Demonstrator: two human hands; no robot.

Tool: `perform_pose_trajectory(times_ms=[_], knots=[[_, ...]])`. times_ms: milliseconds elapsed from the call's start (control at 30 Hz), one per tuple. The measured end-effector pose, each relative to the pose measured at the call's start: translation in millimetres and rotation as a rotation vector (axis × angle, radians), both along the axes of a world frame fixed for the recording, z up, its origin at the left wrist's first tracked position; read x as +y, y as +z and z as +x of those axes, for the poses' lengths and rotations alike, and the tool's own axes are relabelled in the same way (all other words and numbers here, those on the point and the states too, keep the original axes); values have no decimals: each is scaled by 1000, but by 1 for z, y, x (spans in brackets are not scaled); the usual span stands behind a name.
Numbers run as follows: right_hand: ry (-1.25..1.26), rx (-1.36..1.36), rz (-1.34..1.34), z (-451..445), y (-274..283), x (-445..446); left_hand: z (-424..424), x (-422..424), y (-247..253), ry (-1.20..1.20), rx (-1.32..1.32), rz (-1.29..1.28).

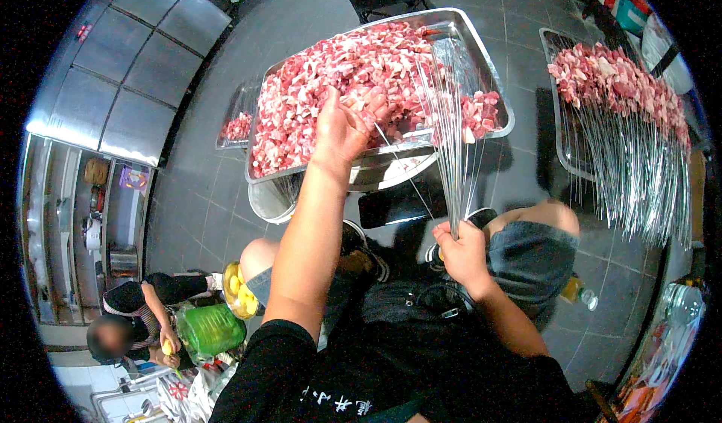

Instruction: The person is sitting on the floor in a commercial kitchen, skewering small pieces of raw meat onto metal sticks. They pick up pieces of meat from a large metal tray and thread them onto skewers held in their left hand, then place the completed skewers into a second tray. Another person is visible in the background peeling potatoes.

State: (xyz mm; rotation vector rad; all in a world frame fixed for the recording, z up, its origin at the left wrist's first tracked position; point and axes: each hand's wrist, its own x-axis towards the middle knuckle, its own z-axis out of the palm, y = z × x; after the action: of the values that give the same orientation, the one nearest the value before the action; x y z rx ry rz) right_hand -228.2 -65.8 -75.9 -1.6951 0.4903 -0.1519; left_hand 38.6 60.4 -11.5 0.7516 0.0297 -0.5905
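Note:
My left hand is over a large stainless steel tray heaped with cut raw meat. It is turned palm up, with meat pieces at its fingers. A single thin metal skewer slants from the right hand up to those pieces; fingers and meat hide its tip. Lower down, my right hand grips a bundle of metal skewers by their lower ends. The bundle fans upward across the tray's front rim, before a smaller clump of meat at the right.
Skewers loaded with meat lie across another tray on the right. A smaller meat tray and white bucket are left. A person holds a yellow item beside a green container and a bowl.

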Motion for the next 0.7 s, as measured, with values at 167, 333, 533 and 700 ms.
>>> perform_pose_trajectory(times_ms=[167,333,533,700], knots=[[6,-37,-70,-1,-9,-2,26,10,4,59,-8,106],[19,-44,-67,-2,-10,-4,27,13,6,59,-72,133],[8,-53,-108,-2,-6,-4,-1,-6,10,160,-145,119],[11,-55,-110,-2,-3,-2,-11,-11,5,225,-169,-6]])
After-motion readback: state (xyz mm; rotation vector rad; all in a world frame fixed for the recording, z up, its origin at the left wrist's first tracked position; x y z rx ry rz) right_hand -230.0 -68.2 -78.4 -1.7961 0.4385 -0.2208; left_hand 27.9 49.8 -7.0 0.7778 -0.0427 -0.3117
